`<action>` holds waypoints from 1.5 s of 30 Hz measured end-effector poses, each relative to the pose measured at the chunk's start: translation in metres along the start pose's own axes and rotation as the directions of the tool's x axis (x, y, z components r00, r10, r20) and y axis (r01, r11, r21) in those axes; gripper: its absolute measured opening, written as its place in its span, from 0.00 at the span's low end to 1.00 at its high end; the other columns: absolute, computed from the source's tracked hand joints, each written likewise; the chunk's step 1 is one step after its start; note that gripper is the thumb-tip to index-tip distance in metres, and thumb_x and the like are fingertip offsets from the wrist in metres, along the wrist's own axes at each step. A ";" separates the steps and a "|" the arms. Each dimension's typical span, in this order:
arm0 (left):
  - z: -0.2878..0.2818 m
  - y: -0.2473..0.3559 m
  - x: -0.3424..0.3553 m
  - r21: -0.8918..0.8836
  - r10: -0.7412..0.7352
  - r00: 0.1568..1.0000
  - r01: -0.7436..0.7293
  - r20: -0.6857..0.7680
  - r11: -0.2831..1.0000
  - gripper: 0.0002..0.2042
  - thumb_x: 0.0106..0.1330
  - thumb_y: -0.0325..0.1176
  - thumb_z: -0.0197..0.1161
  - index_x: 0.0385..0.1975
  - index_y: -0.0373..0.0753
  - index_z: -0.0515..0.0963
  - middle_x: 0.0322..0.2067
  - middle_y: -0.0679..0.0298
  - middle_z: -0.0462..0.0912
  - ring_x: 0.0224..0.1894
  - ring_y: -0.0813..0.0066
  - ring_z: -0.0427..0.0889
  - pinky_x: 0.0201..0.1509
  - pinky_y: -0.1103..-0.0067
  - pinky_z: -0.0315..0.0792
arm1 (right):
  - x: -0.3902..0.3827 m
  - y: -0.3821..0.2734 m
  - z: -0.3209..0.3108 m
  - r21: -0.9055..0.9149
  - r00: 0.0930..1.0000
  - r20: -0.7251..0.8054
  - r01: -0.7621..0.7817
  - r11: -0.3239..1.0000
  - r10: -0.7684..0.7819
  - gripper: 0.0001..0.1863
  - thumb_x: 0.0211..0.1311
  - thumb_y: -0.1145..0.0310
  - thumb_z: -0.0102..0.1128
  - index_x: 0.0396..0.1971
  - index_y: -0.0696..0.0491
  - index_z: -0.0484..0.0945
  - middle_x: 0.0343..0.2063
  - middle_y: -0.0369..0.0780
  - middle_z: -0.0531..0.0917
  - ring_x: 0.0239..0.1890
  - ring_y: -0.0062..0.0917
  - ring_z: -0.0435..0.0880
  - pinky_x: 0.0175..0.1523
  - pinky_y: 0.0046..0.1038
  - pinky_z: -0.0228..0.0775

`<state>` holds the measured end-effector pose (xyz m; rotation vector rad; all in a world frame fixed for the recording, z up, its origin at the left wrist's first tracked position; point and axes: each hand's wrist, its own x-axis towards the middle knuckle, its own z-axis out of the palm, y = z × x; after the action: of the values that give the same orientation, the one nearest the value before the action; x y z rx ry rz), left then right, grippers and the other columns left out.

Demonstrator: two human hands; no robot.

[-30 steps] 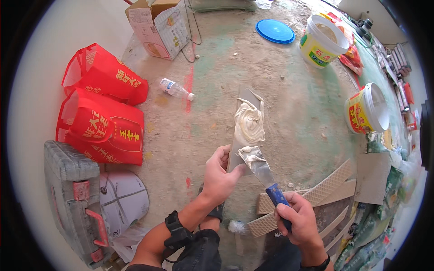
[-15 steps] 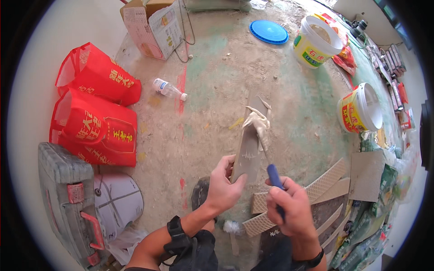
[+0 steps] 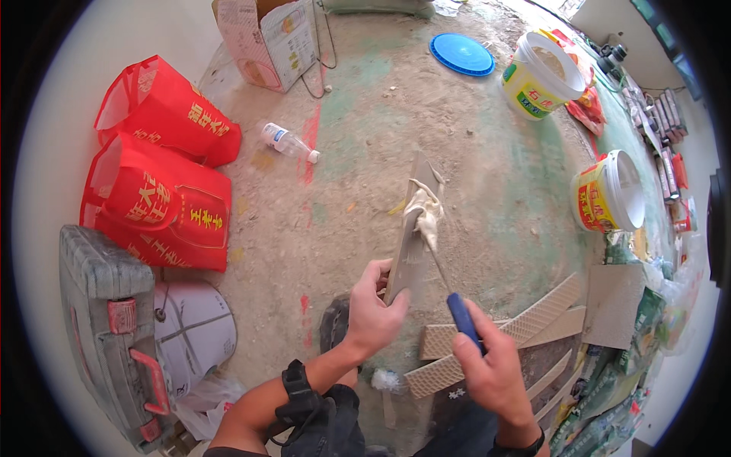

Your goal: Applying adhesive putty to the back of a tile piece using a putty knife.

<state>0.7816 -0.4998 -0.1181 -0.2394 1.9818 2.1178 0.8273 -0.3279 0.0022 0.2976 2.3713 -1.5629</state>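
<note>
My left hand grips the lower end of a narrow grey tile strip, its thumb along the front. The strip tilts up and away from me over the floor. In my right hand is the blue handle of a trowel, its thin metal shank reaching up to the strip. A clump of cream-coloured paste lies over the strip's upper part and hides the trowel's blade. A thin tail of paste sticks out beyond it.
Ridged tile strips lie crossed at the lower right, beside a square tile and green bags. Two buckets and a blue lid stand farther off. Red bags, a plastic bottle and a grey toolcase are at left.
My right hand has shifted lower and the trowel handle leans more to the left. The paste has been pushed about on the strip, and the strip stands slightly steeper.
</note>
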 end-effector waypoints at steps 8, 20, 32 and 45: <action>-0.001 0.001 -0.006 0.204 0.061 0.997 -0.068 0.042 0.977 0.19 0.60 0.19 0.64 0.52 0.31 0.71 0.44 0.59 0.82 0.47 0.76 0.81 0.52 0.77 0.75 | 0.019 -0.008 0.013 -0.163 0.993 0.015 0.115 0.980 -0.114 0.25 0.66 0.71 0.57 0.59 0.68 0.69 0.28 0.52 0.81 0.22 0.44 0.80 0.29 0.36 0.71; -0.029 0.008 -0.007 -0.247 -0.115 0.985 0.143 0.125 0.958 0.22 0.61 0.20 0.67 0.54 0.31 0.69 0.48 0.59 0.81 0.51 0.76 0.80 0.57 0.76 0.74 | 0.035 0.016 -0.042 0.644 0.909 0.288 -0.416 0.641 0.301 0.19 0.74 0.64 0.45 0.54 0.64 0.71 0.28 0.41 0.80 0.14 0.20 0.73 0.16 0.20 0.60; -0.030 -0.003 -0.005 -0.363 -0.185 0.971 0.229 0.152 0.903 0.24 0.60 0.19 0.68 0.56 0.30 0.67 0.51 0.57 0.79 0.51 0.75 0.80 0.58 0.75 0.75 | 0.018 0.013 -0.017 0.653 0.921 0.278 -0.389 0.650 0.272 0.18 0.79 0.59 0.43 0.51 0.59 0.73 0.23 0.36 0.76 0.14 0.16 0.69 0.16 0.18 0.57; -0.042 0.004 0.007 -0.565 -0.236 0.951 0.308 0.198 0.766 0.26 0.62 0.18 0.65 0.60 0.29 0.65 0.55 0.54 0.78 0.55 0.68 0.81 0.62 0.71 0.76 | -0.030 0.015 -0.006 0.652 0.867 0.396 -0.497 0.572 0.302 0.18 0.78 0.61 0.45 0.53 0.60 0.71 0.24 0.36 0.77 0.15 0.17 0.71 0.19 0.20 0.61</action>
<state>0.7720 -0.5419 -0.1188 -0.4649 1.0792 2.4134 0.8592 -0.3168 0.0020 0.7131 1.2249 -2.0821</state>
